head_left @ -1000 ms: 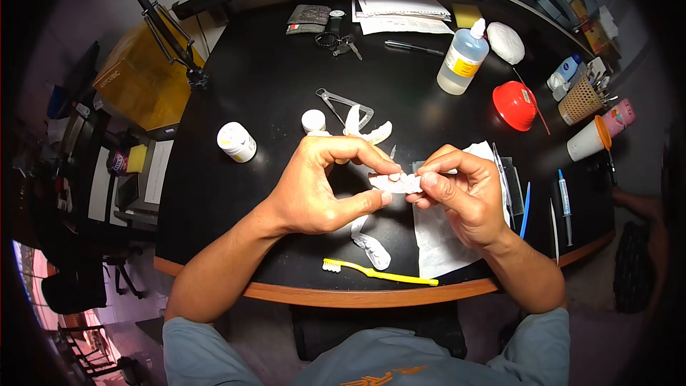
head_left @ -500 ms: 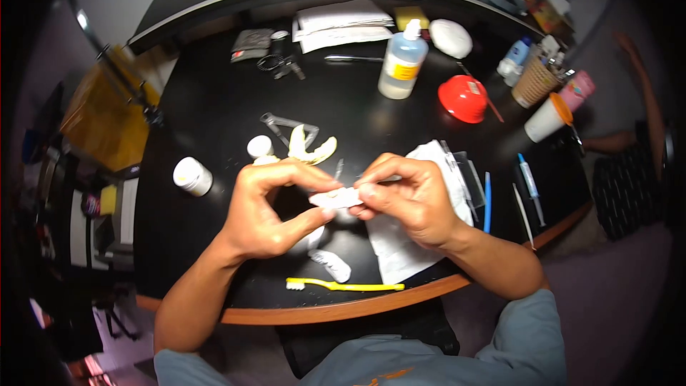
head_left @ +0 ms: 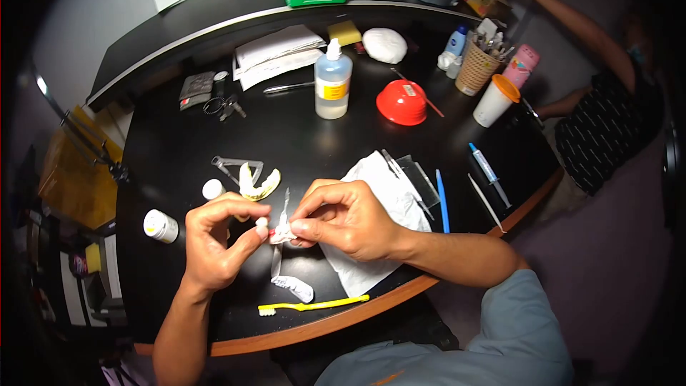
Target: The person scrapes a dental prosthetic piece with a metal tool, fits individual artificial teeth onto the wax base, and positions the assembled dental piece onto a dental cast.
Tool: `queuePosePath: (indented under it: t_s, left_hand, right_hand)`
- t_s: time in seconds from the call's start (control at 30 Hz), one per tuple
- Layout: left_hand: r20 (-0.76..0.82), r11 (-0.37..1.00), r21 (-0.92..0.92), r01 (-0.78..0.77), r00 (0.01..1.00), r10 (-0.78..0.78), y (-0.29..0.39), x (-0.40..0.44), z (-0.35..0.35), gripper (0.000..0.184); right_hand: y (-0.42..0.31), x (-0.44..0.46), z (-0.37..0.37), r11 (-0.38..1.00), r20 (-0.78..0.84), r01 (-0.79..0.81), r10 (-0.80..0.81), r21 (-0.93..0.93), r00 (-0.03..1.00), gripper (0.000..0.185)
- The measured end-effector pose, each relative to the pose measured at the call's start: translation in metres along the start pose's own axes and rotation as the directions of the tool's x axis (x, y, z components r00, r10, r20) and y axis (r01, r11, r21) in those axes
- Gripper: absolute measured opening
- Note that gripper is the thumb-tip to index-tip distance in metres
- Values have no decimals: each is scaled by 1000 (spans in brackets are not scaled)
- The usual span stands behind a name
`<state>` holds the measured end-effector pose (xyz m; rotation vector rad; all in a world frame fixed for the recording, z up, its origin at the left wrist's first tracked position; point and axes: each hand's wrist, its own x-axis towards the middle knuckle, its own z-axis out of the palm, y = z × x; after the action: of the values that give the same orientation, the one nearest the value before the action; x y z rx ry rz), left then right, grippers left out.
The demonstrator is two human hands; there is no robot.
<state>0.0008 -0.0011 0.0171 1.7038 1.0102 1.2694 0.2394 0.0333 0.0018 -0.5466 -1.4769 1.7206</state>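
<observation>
Along the near wooden edge of the black tabletop [head_left: 300,137], a yellow toothbrush with white bristles [head_left: 318,305] is laid lengthwise. Just beyond it, a white strip of moulded tooth shapes [head_left: 294,287] is seen lying flat. Farther in, a small white tooth-shaped piece with a reddish end [head_left: 283,235] is pinched between the thumb and fingers of the right hand [head_left: 350,220], raised over the tabletop. The left hand [head_left: 220,241] is placed close beside it, thumb and forefinger curved toward each other; a small pale bit [head_left: 262,222] is seen near their tips, but whether it is gripped cannot be told. The two hands are separated by a narrow gap. Under the right hand, a crumpled white sheet [head_left: 357,271] is spread, and to its right a slim blue stick [head_left: 442,201] and a clear syringe with a blue tip [head_left: 489,173] are laid out. Beyond the left hand, a white lidded bottle [head_left: 161,226], a pale yellow horseshoe-shaped dental model [head_left: 260,187] and a metal caliper [head_left: 227,162] are grouped. Farther off, a red bowl [head_left: 401,106] is placed between a clear squeeze bottle with a yellow label [head_left: 333,86] and a white cup with an orange lid [head_left: 493,109].
</observation>
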Motion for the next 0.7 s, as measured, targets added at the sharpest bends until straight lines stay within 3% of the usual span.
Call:
queuePosePath:
  t_s: [0.07,0.23,0.3,0.43,0.7]
  left_hand:
    - [24,998,34,-59,998,58,-5,1,-1,17]
    - [47,996,63,-71,997,68,-9,2,0,18]
    - [58,996,80,-47,997,42,-7,2,-1,18]
    - [67,998,22,-63,996,61,-10,1,-4,19]
    - [96,999,5,-43,994,43,-7,1,-6,18]
  right_hand:
    - [-1,1,0,999,-4,27,-27,-26,1000,7]
    - [-2,0,-1,998,-14,46,-47,-31,999,7]
    - [1,0,-2,988,-2,123,-124,-92,992,7]
    - [2,0,-2,979,-23,174,-178,-102,984,5]
    - [-4,-1,-1,986,-40,120,-125,-118,991,5]
